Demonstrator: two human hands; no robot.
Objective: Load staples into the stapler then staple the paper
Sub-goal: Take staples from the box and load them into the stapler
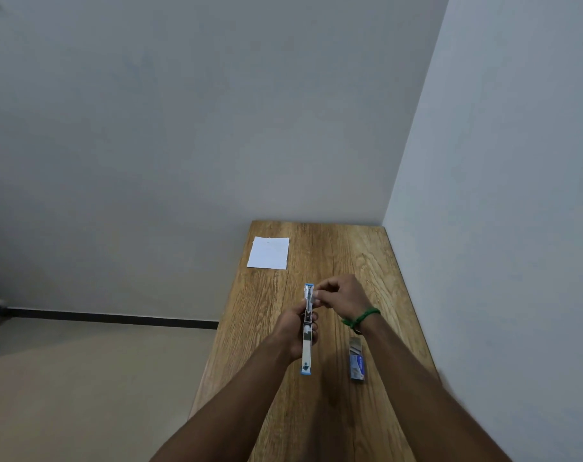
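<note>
Two hands work over the middle of a wooden table. Left hand is wrapped around the stapler from the left side, fingers closed on its body, holding it lifted off the wood with its long axis pointing away from the person. Stapler appears swung open: a long metal channel faces up, blue caps at the near and far ends. Judged reason for this hold: the channel is kept steady and level so a strip can be dropped in from above.

Right hand is at the far end of the stapler, fingertips pinched together on something small and pale, probably a strip of staples; too small to confirm. A green band circles the right wrist. Judged step: loading, not yet closed.

Staple box lies on the table just right of the stapler, under the right forearm, one end apparently open, near enough for a refill. Paper, a single white sheet, lies flat at the far left corner, well apart from the hands, untouched and out of the way until stapling.

Table is wood-grain, narrow, pushed into a corner of two plain pale walls. Floor to the left is beige, with a dark baseboard along the far wall.
</note>
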